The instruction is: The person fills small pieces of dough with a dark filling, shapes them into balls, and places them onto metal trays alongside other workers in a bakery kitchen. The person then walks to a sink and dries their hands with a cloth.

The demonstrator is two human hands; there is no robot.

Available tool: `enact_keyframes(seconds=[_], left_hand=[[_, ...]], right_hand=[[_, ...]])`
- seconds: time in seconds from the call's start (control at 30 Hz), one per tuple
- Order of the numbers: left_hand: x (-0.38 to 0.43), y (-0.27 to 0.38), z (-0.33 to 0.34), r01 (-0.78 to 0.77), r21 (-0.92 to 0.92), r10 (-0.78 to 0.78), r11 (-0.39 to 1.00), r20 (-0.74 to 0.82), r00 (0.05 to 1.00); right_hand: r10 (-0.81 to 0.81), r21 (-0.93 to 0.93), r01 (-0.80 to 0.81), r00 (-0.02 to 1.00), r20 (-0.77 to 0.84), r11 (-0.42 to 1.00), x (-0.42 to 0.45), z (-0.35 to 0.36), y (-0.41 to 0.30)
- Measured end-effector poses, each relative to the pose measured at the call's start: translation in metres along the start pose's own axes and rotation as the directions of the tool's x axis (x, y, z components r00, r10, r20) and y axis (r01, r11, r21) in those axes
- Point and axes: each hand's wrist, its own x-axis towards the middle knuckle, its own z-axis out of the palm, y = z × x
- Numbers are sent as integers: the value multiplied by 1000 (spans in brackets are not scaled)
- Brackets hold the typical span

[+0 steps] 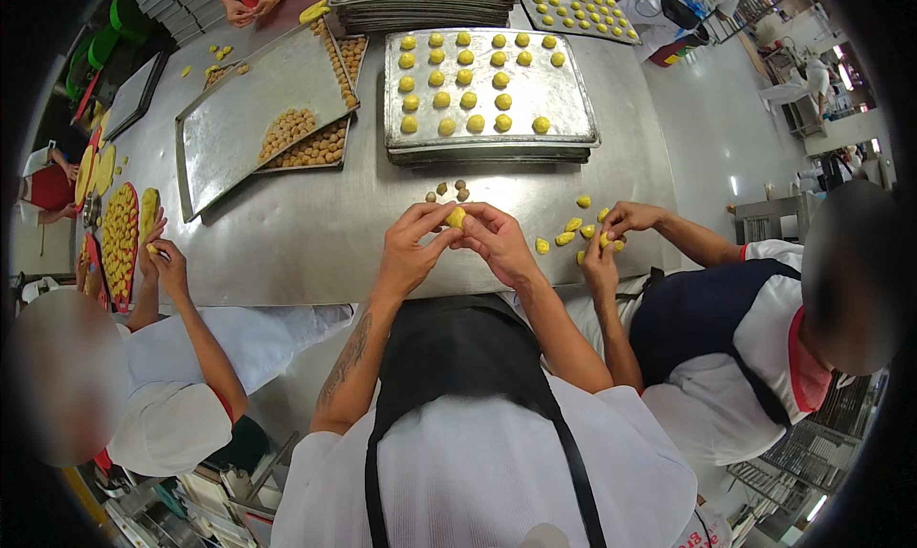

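My left hand (417,246) and my right hand (496,241) meet over the front of the steel table, and the fingers of both grip one piece of yellow dough (456,217). Whether the dough has anything inside cannot be seen. Just beyond my fingertips lie several small brown balls (462,194). Farther back, rows of round yellow dough balls (475,123) sit on the top metal baking tray (526,100) of a stack. Loose yellow dough pieces (565,238) lie to the right of my right hand.
Co-workers' hands handle dough close at my right (609,244) and at the left (161,254). Tilted metal trays (236,140) with brown balls (308,147) stand at the back left. A tall tray stack (423,7) and another filled tray (580,7) are at the far edge of the steel table (286,247).
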Motion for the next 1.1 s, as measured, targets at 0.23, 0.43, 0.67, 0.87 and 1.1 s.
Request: enact_keyframes(seconds=[0.23,0.43,0.67,0.87,1.1], left_hand=[[-12,-17,10,170,90,-172,981,15,985],[-70,-82,-29,477,125,-478,870,-20,878],[-136,-92,-87,658,85,-654,748,-73,753],[-146,-101,-107,675,61,-668,735,-102,737],[-141,-101,-137,601,80,-593,795,-109,798]], right_hand=[[-137,-265,109,987,-88,958,9,-3,27],[-116,-924,3,992,-45,383,26,-46,94],[-318,-976,-19,944,-89,215,21,-64,137],[-269,-948,168,932,241,-269,51,-37,149],[-137,-897,141,967,216,-420,60,-37,159]])
